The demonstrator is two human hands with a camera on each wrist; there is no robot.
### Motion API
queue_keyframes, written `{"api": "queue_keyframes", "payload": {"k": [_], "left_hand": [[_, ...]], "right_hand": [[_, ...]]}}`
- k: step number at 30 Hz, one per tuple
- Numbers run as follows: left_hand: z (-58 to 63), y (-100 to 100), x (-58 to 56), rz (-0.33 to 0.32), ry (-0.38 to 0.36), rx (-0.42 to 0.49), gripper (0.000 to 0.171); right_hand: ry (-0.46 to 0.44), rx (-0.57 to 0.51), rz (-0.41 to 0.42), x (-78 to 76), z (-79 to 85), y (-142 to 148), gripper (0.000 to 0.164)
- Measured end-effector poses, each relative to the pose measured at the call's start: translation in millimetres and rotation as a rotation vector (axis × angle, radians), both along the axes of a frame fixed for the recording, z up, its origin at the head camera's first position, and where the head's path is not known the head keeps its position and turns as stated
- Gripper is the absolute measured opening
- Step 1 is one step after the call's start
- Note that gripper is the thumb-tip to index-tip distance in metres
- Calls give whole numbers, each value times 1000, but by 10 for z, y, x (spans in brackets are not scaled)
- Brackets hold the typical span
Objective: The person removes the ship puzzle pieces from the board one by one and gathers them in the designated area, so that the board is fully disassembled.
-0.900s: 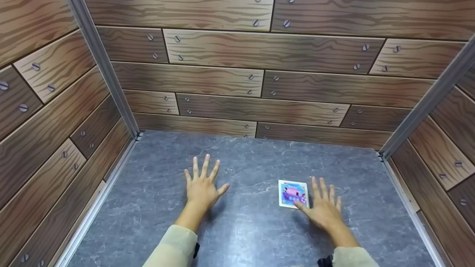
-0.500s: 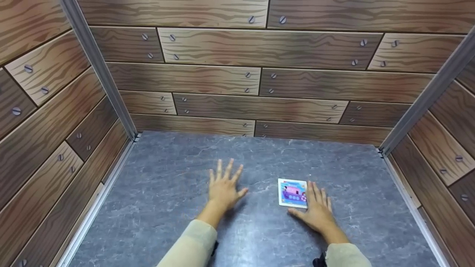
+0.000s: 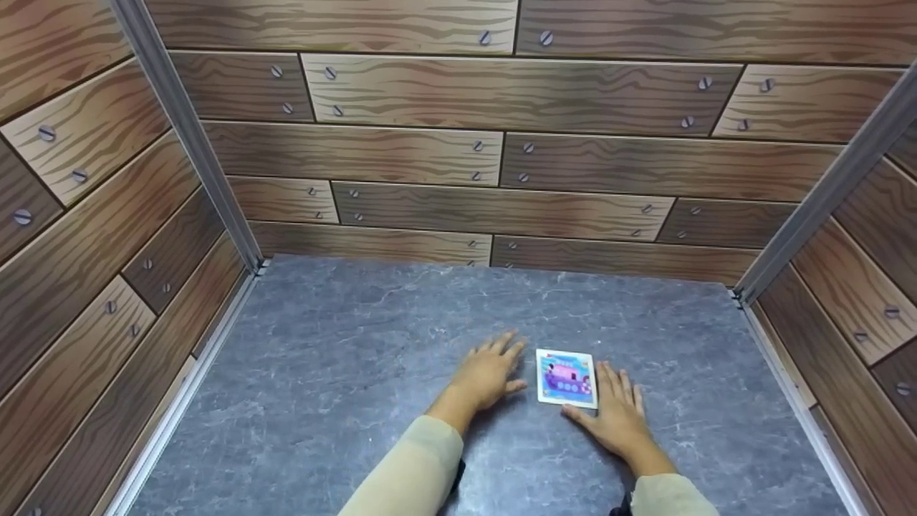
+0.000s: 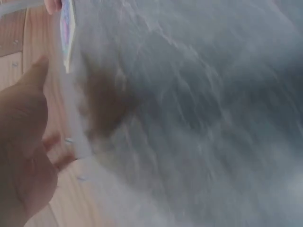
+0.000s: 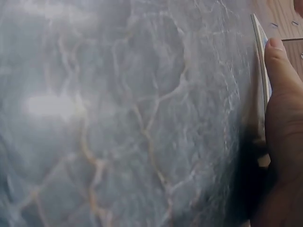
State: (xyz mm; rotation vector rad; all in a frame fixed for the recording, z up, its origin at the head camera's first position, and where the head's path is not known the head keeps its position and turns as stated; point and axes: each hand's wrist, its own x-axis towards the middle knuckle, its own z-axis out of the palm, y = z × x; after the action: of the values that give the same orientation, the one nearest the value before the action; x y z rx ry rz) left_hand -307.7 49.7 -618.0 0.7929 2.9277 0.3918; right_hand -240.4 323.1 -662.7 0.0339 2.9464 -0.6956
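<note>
A square, thin board with a white border and a pink and purple cartoon picture [image 3: 566, 380] lies flat on the grey tabletop [image 3: 344, 373]. My right hand [image 3: 619, 416] is at its right edge, fingers stretched forward along that side and thumb near the lower right corner. Just left of the board, my left hand [image 3: 487, 376] hovers palm down with fingers extended and a small gap to it. In the left wrist view, the left hand [image 4: 23, 137] is apart from the board [image 4: 67, 35]. The right wrist view has the right thumb [image 5: 279, 61] beside the board's edge [image 5: 260, 61].
Wood-plank patterned walls [image 3: 430, 158] enclose the back and both sides of the tabletop. Grey metal posts [image 3: 186, 129] stand at the two back corners, and a pale metal strip [image 3: 179, 401] runs along the left edge.
My left hand has travelled right across the tabletop to the board's left side. My right hand has shifted slightly left, its thumb moving off the picture to the board's edge. The board stays about where it was.
</note>
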Motion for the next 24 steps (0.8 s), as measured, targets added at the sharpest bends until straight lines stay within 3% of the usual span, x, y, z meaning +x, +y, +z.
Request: {"api": "queue_keyframes", "payload": {"k": [4,8,16,24], "left_hand": [[-54,85,-71,-59,-55,87,89],[-107,148,-108,-72,-110,135,90],[-275,230,-146,-6,-282,378,92],[-177,325,-201,54,-340,410,83]], "right_hand": [[11,19,3,28,-9,-29,124],[26,32,7,59,-31,-47,118],[45,-15,-20,92,-21,-52,108],[32,-23,-26,3,24,2,109]]}}
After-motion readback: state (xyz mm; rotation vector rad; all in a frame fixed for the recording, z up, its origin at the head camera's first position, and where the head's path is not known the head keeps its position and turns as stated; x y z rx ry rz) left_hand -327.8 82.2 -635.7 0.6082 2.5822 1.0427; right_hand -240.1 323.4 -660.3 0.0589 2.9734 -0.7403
